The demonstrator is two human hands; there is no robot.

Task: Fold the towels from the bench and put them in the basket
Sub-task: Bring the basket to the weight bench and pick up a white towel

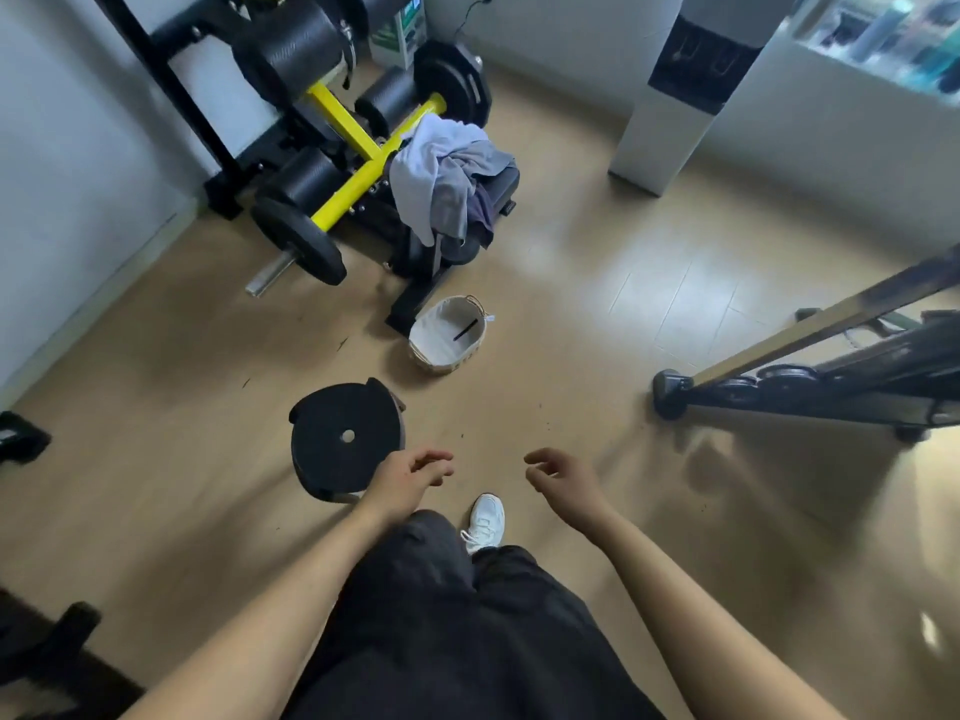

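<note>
**Both grips empty — towels heaped on the table**

My left grip (410,478) and right grip (563,478) hang out in front of me above the wooden floor (571,314). Each has its fingers loosely curled and slack, and neither holds or touches anything. The two are apart, with my white shoe (485,522) visible on the floor below the gap between them.

The towels (452,174) lie unfolded in one crumpled heap on the dark padded table (508,187) across the room. A pale one is on top, grey and darker cloth is under it, and part of the heap hangs over the near edge. The table adjoins a yellow-framed weight machine (358,163) with black plates.

The basket (434,332) — woven, with a white liner — stands on the floor just in front of the table's foot, between me and the heap. A thin black item (465,330) lies inside it; no towel is in it.

A black round disc (345,436) with a centre hole sits near my left grip.
</note>
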